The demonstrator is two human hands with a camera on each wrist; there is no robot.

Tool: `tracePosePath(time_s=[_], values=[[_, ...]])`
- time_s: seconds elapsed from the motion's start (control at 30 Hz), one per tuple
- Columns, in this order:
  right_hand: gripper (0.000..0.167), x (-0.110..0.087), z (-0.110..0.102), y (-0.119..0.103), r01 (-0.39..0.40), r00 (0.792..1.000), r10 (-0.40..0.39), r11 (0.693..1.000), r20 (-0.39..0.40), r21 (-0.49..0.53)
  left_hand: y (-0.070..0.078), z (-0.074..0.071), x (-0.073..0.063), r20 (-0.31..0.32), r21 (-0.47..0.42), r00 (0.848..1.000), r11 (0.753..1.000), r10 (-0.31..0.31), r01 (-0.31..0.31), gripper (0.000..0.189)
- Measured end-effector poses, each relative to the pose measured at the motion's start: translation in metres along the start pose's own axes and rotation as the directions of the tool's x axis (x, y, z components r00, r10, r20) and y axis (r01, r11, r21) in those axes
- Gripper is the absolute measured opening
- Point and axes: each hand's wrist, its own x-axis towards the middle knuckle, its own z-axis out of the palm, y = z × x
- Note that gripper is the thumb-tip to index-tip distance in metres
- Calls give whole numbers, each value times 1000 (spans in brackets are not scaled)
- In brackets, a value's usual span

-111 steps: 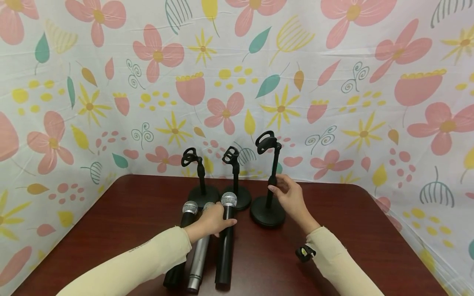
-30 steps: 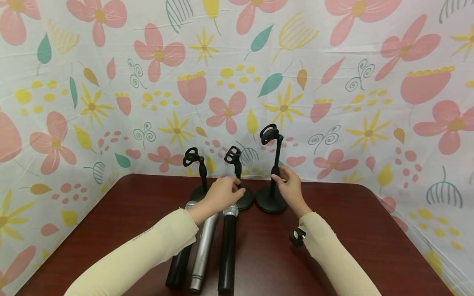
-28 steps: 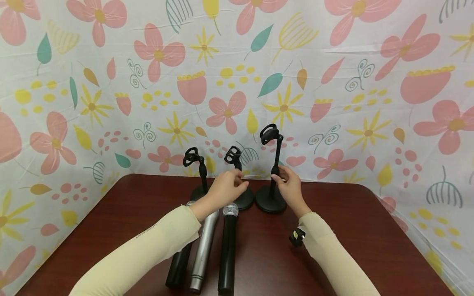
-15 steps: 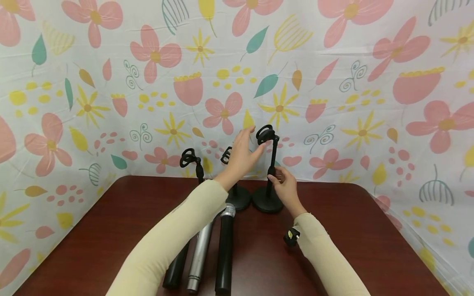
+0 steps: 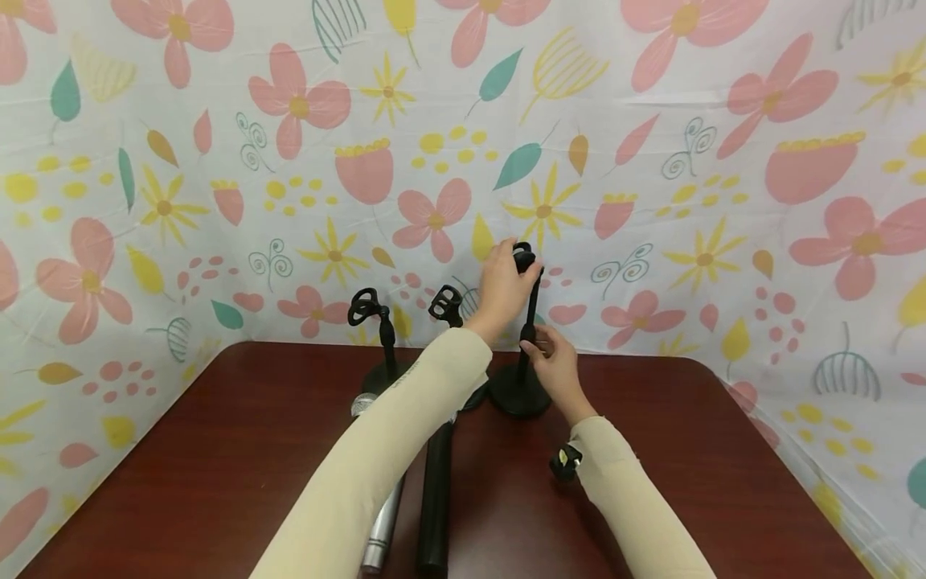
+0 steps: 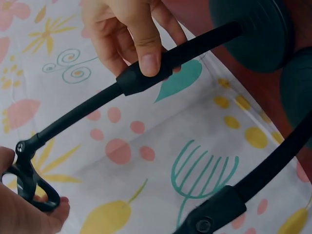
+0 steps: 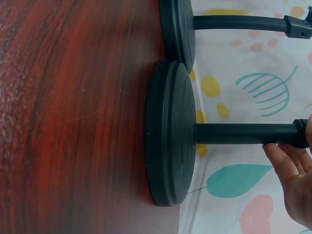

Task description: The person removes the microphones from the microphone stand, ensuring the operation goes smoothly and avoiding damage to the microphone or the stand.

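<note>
The rightmost black microphone stand (image 5: 519, 396) stands upright on the table. My right hand (image 5: 559, 371) pinches its post at the collar, the thumb lying across it in the left wrist view. Up at its top, my left hand (image 5: 501, 288) grips the ring-shaped microphone clip (image 6: 29, 180), partly hiding it in the head view. The right wrist view shows the round base (image 7: 170, 136) flat on the wood and the lower post (image 7: 243, 133) under my right fingers.
Two shorter microphone stands, left (image 5: 387, 342) and middle (image 5: 444, 304), stand alongside with clips. A black microphone (image 5: 435, 498) and a silver microphone (image 5: 382, 531) lie in front; my left sleeve mostly covers another microphone (image 5: 362, 404). Behind the table (image 5: 694, 450) hangs a floral cloth (image 5: 448, 121).
My left hand leaves the microphones, rises past the middle stand and takes hold of the right stand's clip. Earlier, the right stand shifted back slightly with my right hand holding its post.
</note>
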Motion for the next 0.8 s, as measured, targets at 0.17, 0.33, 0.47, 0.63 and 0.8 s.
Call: tracePosePath(time_s=[0.17, 0.33, 0.47, 0.63, 0.8], values=[[34, 4, -3, -2, 9, 1000, -9, 1000, 5, 5, 10, 5, 4, -10, 76, 999, 996, -41, 42, 59], [36, 5, -3, -2, 13, 1000, -13, 1000, 10, 7, 14, 4, 8, -4, 94, 996, 992, -85, 85, 57], [37, 2, -3, -1, -1, 1000, 1, 1000, 10, 13, 14, 1, 8, 34, 48, 993, 993, -113, 111, 58], [37, -2, -3, -8, -19, 1000, 18, 999, 20, 28, 7, 2, 3, 82, 5, 988, 992, -128, 128, 50], [37, -3, -2, -7, -8, 1000, 8, 1000, 13, 24, -3, 8, -3, 115, -16, 984, 991, -133, 136, 42]])
